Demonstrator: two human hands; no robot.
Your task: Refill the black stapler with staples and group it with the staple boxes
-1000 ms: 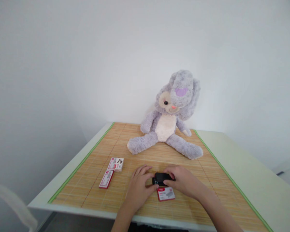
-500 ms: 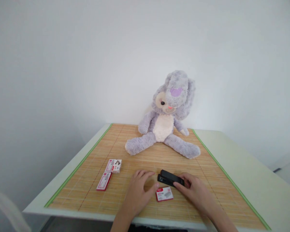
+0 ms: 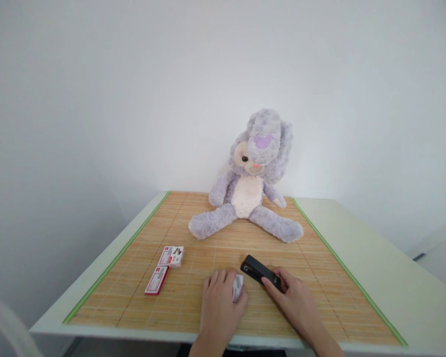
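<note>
My right hand [image 3: 295, 295] grips the rear end of a black stapler [image 3: 260, 270], thumb on the near side and fingers on the far side. The stapler's front end points to the upper left. My left hand [image 3: 220, 300] is closed over a small white and red staple box [image 3: 238, 287], its fingers covering the box's left part. The box is tilted up on its side, close to the stapler's front but apart from it.
Left on the bamboo mat [image 3: 193, 307] lie a red and white box [image 3: 157, 280], another flat box [image 3: 165, 255] and a small white box [image 3: 177, 256] with a dark picture. A grey plush rabbit [image 3: 247, 198] sits at the back against the wall.
My left hand has moved onto the staple box, closed on it and tipped it up from lying flat. My right hand keeps the stapler, now turned slightly. The whole view has shifted a little.
</note>
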